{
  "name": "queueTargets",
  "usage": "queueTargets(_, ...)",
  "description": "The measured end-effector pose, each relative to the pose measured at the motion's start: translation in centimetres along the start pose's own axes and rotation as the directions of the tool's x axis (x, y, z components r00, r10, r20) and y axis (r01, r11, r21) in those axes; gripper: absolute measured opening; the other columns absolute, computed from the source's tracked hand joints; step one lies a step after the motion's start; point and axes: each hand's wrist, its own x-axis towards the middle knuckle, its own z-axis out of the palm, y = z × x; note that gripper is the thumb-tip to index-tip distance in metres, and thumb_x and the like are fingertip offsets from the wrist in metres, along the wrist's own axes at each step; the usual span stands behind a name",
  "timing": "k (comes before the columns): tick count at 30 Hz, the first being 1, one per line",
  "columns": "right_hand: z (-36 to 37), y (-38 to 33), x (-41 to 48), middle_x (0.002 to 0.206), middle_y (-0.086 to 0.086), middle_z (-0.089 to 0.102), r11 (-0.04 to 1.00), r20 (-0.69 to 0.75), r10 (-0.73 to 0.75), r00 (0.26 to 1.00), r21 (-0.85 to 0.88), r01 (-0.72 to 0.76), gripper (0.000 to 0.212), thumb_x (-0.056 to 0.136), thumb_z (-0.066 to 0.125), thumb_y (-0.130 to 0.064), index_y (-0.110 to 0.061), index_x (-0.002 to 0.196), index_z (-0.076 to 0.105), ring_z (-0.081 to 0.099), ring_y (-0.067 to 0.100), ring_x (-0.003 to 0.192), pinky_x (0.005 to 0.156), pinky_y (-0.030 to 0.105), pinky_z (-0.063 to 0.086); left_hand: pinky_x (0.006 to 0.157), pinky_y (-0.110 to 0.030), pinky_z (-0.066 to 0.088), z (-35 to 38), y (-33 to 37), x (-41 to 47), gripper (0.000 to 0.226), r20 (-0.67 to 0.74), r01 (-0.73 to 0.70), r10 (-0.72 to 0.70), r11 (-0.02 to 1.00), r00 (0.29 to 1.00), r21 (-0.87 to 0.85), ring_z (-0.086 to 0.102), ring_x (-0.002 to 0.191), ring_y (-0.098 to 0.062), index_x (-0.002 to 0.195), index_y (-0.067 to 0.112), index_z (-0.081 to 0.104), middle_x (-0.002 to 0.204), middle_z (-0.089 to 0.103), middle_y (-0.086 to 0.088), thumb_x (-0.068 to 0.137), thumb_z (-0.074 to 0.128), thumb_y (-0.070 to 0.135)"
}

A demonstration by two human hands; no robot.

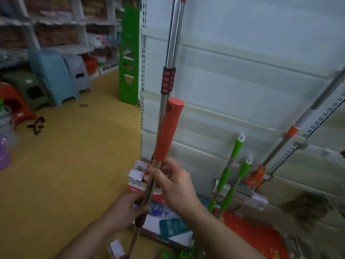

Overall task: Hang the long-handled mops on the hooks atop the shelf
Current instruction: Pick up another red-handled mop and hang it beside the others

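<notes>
As the two long-handled steel mops point(172, 43) stand nearly upright before the white shelf panel point(242, 71), the right hand point(173, 184) grips their poles just under the orange foam grip point(168, 131); the left hand point(128, 208) clasps them lower.

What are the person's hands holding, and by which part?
Two long steel mop handles: the right hand grips the bare shafts just below the orange-red grip, the left hand lower down.

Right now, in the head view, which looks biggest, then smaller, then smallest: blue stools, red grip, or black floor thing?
1. Blue stools: biggest.
2. Red grip: smaller, though it is much nearer the camera, so its real size is unsure.
3. Black thing on the floor: smallest.
</notes>
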Motion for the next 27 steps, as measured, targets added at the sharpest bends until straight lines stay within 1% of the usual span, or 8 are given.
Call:
queueTargets(5,-3.4,-3.1,0.3,0.096,-0.005,0.077,0.994,0.020,-0.113,0.993,0.016,0.112,0.034,0.085,0.062,-0.064,-0.046,0.112,0.065,0.075,0.012,0.089,0.085,0.050,0.060,0.090,-0.034,0.056,-0.3,5.3,-1.4,0.008,-0.081,-0.043,0.043,0.999,0.996,0.002,0.070,0.093,-0.001,0.097,0.032,0.074,0.096,0.076,0.016,0.089,0.072,0.033)
queueTargets(9,-6.5,-5.5,0.4,0.097,-0.006,0.075,0.978,0.028,-0.206,0.978,0.003,0.206,0.042,0.084,0.058,-0.072,-0.045,0.115,0.065,0.072,0.014,0.090,0.084,0.051,0.060,0.084,-0.024,0.054,-0.2,10.2,-2.8,0.013,-0.131,-0.109,0.111,0.994,0.985,0.022,0.069,0.091,0.003,0.089,0.046,0.074,0.096,0.076,0.020,0.087,0.075,0.033)
queueTargets(14,-11.1,-9.0,-0.5,0.087,-0.014,0.070,0.951,0.035,-0.308,0.951,-0.023,0.309,0.043,0.094,0.059,-0.059,-0.035,0.129,0.066,0.066,0.002,0.079,0.077,0.033,0.058,0.080,-0.023,0.052,0.7,16.0,-4.6,0.004,-0.192,-0.145,0.149,0.989,0.970,0.034,0.068,0.087,0.005,0.091,0.033,0.074,0.093,0.075,0.021,0.088,0.075,0.033)
queueTargets(19,-15.0,-12.9,-0.3,0.095,0.001,0.077,0.909,0.001,-0.408,0.913,-0.095,0.407,0.059,0.086,0.058,-0.063,-0.020,0.124,0.072,0.074,0.021,0.088,0.082,0.047,0.061,0.081,-0.034,0.059,1.4,21.0,-5.9,0.020,-0.279,-0.158,0.189,0.979,0.941,0.130,0.071,0.085,-0.005,0.099,0.027,0.073,0.094,0.077,0.008,0.086,0.074,0.042)
queueTargets(21,-16.5,-14.3,-0.2,0.090,0.009,0.077,0.889,0.006,-0.450,0.893,-0.093,0.449,0.046,0.090,0.059,-0.056,-0.019,0.111,0.075,0.073,0.032,0.082,0.075,0.053,0.060,0.083,-0.038,0.058,1.6,22.9,-6.1,0.022,-0.320,-0.168,0.221,0.968,0.921,0.185,0.071,0.088,-0.010,0.098,0.024,0.074,0.095,0.076,0.005,0.086,0.073,0.042)
queueTargets(23,-17.9,-15.8,-0.5,0.095,0.014,0.077,0.880,0.009,-0.466,0.885,-0.093,0.465,0.039,0.093,0.058,-0.052,-0.020,0.109,0.074,0.073,0.035,0.084,0.067,0.048,0.055,0.086,-0.041,0.057,1.7,24.5,-6.3,0.024,-0.357,-0.188,0.255,0.959,0.899,0.213,0.070,0.091,-0.013,0.098,0.024,0.074,0.097,0.076,0.005,0.086,0.072,0.044)
queueTargets(25,-19.1,-17.0,-0.7,0.112,0.008,0.076,0.885,-0.003,-0.457,0.890,-0.099,0.454,0.048,0.093,0.057,-0.055,-0.020,0.123,0.070,0.074,0.029,0.101,0.074,0.037,0.054,0.088,-0.038,0.056,1.9,25.9,-6.7,0.023,-0.376,-0.198,0.270,0.956,0.886,0.218,0.069,0.092,-0.010,0.100,0.027,0.074,0.099,0.075,0.009,0.086,0.072,0.045)
queueTargets(27,-20.0,-18.2,-1.0,0.122,0.006,0.073,0.888,-0.011,-0.453,0.892,-0.095,0.450,0.050,0.096,0.058,-0.052,-0.018,0.131,0.066,0.070,0.028,0.115,0.092,0.041,0.056,0.089,-0.036,0.055,1.9,27.0,-7.0,0.022,-0.385,-0.212,0.287,0.951,0.877,0.227,0.069,0.094,-0.007,0.101,0.030,0.074,0.100,0.075,0.013,0.086,0.072,0.045)
